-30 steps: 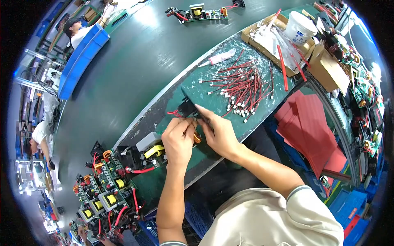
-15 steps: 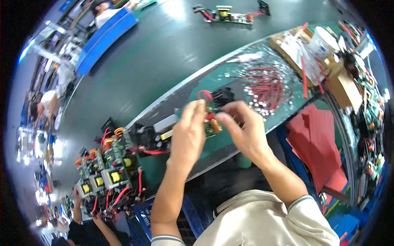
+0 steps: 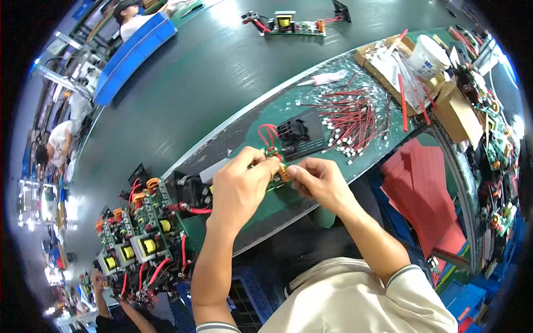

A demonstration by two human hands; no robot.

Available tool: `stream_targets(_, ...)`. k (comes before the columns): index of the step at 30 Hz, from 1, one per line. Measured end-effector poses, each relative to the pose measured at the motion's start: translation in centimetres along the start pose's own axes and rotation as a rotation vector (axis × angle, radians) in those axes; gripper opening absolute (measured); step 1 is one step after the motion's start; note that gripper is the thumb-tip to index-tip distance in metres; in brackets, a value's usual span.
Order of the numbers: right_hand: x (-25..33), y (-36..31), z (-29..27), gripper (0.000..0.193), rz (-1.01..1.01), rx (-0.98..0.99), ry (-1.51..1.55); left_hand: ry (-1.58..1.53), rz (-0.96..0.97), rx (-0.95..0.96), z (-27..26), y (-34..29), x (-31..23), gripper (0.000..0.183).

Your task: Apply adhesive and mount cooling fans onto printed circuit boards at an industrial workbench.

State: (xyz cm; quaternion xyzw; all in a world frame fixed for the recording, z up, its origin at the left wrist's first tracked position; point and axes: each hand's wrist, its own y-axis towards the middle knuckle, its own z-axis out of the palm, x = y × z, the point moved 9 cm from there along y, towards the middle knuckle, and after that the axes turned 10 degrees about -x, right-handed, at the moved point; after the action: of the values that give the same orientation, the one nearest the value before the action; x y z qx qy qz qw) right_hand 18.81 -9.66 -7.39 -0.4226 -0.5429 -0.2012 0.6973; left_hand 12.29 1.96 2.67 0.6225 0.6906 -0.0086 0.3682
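Note:
A green circuit board (image 3: 276, 185) with a copper-coloured coil (image 3: 283, 173) lies on the workbench between my two hands. My left hand (image 3: 242, 180) is closed over the board's near parts, thumb and fingers pinched beside the coil. Just right of the coil, my right hand (image 3: 322, 180) has its thumb and forefinger pressed together at the board's end; whatever sits between those fingertips is too small to make out. A red wire loop (image 3: 267, 132) runs from the board to a black fan (image 3: 293, 130) on a dark panel (image 3: 312, 133) behind it. My left hand hides much of the board.
Several finished-looking boards (image 3: 145, 244) stand packed at the left. Red wires with white connectors (image 3: 355, 119) lie at the right, near a white tube (image 3: 327, 78), a cardboard tray (image 3: 369, 53) and a white bucket (image 3: 428, 55). Another board (image 3: 297, 25) rests on the dark belt (image 3: 194, 72). A person works far left.
Both hands have come closer together around the coil, and my right fingers have closed from a spread shape into a pinch. The view has shifted slightly.

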Motion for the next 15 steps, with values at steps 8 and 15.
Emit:
stream_targets(8, 0.8, 0.8, -4.9, 0.031, -0.207, -0.429, -0.317, -0.232, -0.205, -0.053, 2.6, 1.2, 2.8, 0.018)
stream_targets(15, -0.2, 3.2, -3.0, 0.065, -0.282, -0.487, 0.079, -0.291, -0.312, -0.092, 3.1, 1.0, 2.7, 0.019)
